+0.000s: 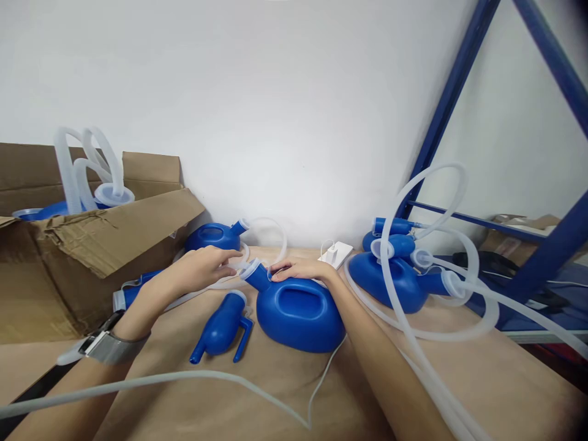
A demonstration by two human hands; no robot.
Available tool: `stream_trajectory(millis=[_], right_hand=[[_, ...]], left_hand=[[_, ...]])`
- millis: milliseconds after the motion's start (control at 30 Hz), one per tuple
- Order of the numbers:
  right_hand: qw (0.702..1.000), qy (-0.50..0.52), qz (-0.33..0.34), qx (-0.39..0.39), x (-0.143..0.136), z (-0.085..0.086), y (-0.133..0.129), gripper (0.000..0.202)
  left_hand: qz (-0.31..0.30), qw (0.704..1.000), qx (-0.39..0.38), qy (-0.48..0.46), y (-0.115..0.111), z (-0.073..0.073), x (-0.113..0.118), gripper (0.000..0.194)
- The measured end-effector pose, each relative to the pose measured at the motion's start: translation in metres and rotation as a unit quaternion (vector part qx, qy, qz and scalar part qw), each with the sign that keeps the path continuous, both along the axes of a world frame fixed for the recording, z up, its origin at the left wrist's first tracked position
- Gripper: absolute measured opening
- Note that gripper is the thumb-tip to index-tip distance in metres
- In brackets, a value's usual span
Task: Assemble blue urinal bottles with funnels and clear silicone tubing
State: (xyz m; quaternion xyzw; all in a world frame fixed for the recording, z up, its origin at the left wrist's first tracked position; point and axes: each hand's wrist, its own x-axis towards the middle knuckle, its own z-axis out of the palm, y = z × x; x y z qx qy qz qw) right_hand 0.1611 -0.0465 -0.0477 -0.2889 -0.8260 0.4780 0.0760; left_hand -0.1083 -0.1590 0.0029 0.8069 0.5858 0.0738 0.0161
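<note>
A blue plastic urinal bottle [298,327] with a loop handle lies in front of me, its neck tilted up to the left under a clear whitish cap [250,268]. My right hand [298,268] rests over the top of this bottle, fingers bent at the base of the neck by a thin strap. Just left of the cap, my left hand [206,267] hovers with thumb and forefinger apart and nothing between them. Below it lies a smaller blue funnel-shaped piece [219,331] with a side handle and a pale rim.
A cardboard box [41,282] at left holds blue bottles and white hoses [68,171]. Another urinal bottle [214,237] stands behind my left hand. More bottles [386,282] with looping hoses lie right, near a blue metal frame [445,110]. A white adapter [335,254] is by the wall.
</note>
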Motion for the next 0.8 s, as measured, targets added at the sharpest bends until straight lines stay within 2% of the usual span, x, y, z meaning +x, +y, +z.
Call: stream_trajectory(millis=[100,200,333,433,500,600,700,800], right_hand=[[0.994,-0.009,0.001,0.11,0.005,0.015,-0.011,0.063],[0.98,0.02,0.015,0.195,0.014,0.045,-0.038,0.059],[0.966,0.126,0.054,0.218,0.035,0.093,-0.092,0.04],[0.933,0.255,0.093,0.237,0.051,0.112,-0.13,0.031],[0.913,0.304,0.089,0.256,0.057,0.116,-0.15,0.029],[0.908,0.27,0.025,0.318,0.057,0.118,-0.167,0.027],[0.911,0.176,-0.051,0.369,0.052,0.116,-0.166,0.026],[0.929,0.121,-0.086,0.338,0.046,0.106,-0.156,0.025]], left_hand=[[-0.025,1.0,-0.009,-0.009,0.004,-0.002,-0.005,0.048],[-0.029,1.0,-0.009,0.007,0.004,-0.002,-0.008,0.047],[-0.013,0.999,-0.001,0.046,0.001,0.002,-0.012,0.047],[0.009,0.997,0.009,0.07,0.0,0.004,-0.016,0.044],[0.02,0.996,0.024,0.078,-0.001,0.004,-0.018,0.042],[0.01,0.994,0.069,0.089,-0.003,0.003,-0.015,0.045],[-0.023,0.989,0.114,0.096,-0.006,0.001,-0.001,0.049],[-0.071,0.98,0.158,0.093,-0.009,-0.008,0.022,0.051]])
